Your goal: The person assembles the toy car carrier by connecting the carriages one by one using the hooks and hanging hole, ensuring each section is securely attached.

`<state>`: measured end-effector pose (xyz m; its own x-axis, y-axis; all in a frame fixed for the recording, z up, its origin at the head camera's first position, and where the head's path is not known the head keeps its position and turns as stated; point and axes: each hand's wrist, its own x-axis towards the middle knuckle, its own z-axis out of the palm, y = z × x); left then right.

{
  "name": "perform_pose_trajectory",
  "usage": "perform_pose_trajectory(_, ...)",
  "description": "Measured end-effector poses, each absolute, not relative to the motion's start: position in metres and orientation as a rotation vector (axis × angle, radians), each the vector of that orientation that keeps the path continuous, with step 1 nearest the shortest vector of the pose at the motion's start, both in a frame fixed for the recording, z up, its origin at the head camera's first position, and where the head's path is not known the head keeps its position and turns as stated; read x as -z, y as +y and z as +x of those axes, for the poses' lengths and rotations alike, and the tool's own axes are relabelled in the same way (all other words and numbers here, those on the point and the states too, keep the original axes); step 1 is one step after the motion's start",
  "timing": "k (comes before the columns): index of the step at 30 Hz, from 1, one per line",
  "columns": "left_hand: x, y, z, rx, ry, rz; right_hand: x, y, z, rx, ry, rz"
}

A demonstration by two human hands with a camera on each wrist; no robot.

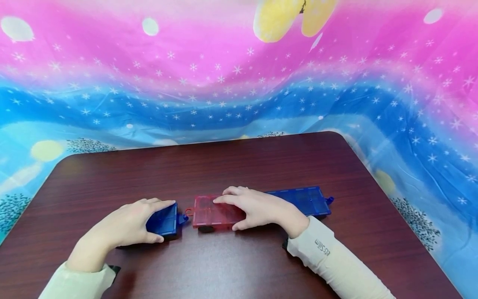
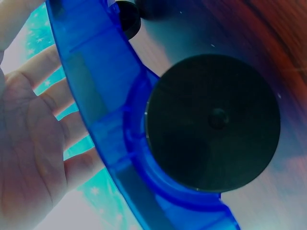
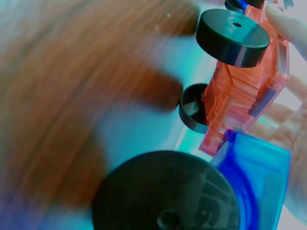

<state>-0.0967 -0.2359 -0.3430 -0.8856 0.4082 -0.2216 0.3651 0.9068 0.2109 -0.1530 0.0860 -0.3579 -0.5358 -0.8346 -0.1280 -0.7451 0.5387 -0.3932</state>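
Observation:
My left hand (image 1: 127, 222) grips a see-through blue toy wagon (image 1: 164, 220), thumb along its near side and fingers over the far edge. Its body and a big black wheel (image 2: 213, 122) fill much of the left wrist view. My right hand (image 1: 257, 207) holds a see-through red toy wagon (image 1: 214, 211) from above, thumb at the near side. The red wagon's loop (image 1: 189, 212) overlaps the blue wagon's hook (image 1: 182, 218) in the head view. Behind my right wrist, a second blue wagon (image 1: 306, 201) adjoins the red one, seen also in the right wrist view (image 3: 261, 175).
All the wagons are in a row across the dark brown wooden table (image 1: 209, 265), whose corners are rounded. A pink and blue cloth (image 1: 224, 83) with snowflakes hangs behind and around the table. A hook (image 1: 329, 200) sticks out at the right wagon's end.

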Motion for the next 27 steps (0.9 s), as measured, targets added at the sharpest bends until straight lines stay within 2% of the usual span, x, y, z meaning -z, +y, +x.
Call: perform_pose_trajectory(27, 0.3445, -0.2308, -0.1013, -0.237, 2.822, 0.589, 0.3577, 0.0844, -0.1527, 0.434, 2.466, -1.331)
